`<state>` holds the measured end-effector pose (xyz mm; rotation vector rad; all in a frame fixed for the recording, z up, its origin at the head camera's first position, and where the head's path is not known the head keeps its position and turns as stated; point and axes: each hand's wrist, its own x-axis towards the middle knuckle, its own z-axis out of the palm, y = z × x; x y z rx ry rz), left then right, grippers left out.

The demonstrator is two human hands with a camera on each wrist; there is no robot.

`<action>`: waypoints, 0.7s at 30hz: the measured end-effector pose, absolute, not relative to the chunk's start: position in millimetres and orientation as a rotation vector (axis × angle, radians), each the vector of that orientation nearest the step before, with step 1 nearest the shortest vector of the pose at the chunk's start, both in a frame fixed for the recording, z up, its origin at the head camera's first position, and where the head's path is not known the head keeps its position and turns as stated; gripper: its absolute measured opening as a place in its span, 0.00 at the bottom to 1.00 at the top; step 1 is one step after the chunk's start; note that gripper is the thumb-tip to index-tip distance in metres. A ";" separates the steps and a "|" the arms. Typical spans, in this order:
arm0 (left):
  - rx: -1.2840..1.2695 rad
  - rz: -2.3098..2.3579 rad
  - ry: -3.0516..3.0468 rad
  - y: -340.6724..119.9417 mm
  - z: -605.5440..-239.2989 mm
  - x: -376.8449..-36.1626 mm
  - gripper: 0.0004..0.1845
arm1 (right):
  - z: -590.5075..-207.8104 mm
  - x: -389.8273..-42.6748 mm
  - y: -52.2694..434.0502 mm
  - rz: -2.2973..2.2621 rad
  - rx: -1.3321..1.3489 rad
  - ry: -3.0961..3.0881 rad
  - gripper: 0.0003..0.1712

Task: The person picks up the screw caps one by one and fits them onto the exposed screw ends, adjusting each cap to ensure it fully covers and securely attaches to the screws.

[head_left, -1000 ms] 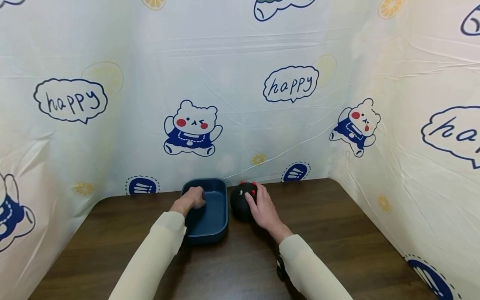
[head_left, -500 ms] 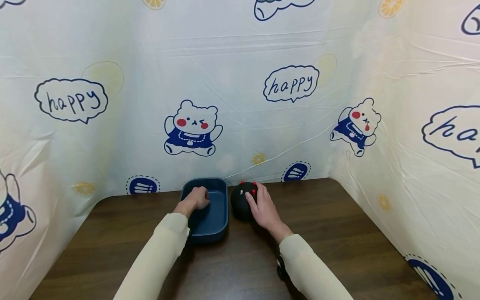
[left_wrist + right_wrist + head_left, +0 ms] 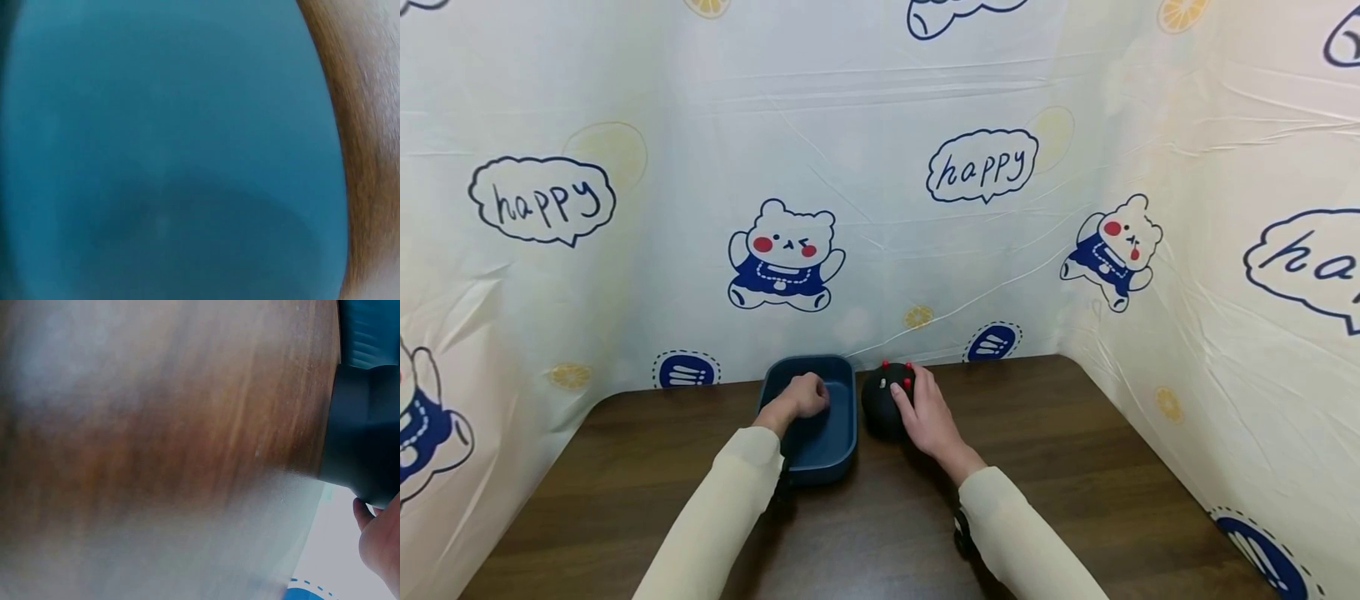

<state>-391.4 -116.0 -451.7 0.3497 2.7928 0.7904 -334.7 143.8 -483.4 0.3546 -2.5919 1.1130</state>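
Note:
A deep blue rectangular tray [image 3: 823, 446] stands on the table, with my left hand [image 3: 802, 397] reaching over its left side into it. The left fingers look bent downward; their tips are hidden, and I cannot tell if they hold anything. Blurred blue tray wall [image 3: 187, 112] fills most of the left wrist view, shaded at the bottom. Just right of the tray sits a black rounded object [image 3: 880, 408] with small red knobs on top. My right hand [image 3: 927, 419] grips it from the right, thumb on the near side. Its dark side [image 3: 362, 437] shows in the right wrist view.
A brown wooden table [image 3: 1045, 467] lies under everything. White printed sheeting [image 3: 880, 208] rises close behind the tray and the black object, and encloses the table left and right. The tray's right wall stands close to the black object.
My left hand has slid slightly to the right inside the tray, its forearm following. The right hand and the black object have stayed in place.

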 end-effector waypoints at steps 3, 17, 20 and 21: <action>0.334 0.914 2.722 -116.5 -453.3 -391.0 0.07 | -483.8 -334.7 143.6 1.116 0.355 -2.595 0.41; 0.330 1.263 2.416 -116.8 -451.0 -389.6 0.10 | -484.7 -336.3 143.3 1.101 0.352 -2.586 0.41; 0.321 1.324 2.359 -117.2 -451.5 -388.5 0.10 | -484.7 -335.4 143.2 1.097 0.353 -2.588 0.41; 0.322 1.342 2.342 -117.3 -452.1 -388.3 0.10 | -484.9 -335.0 143.1 1.099 0.354 -2.585 0.41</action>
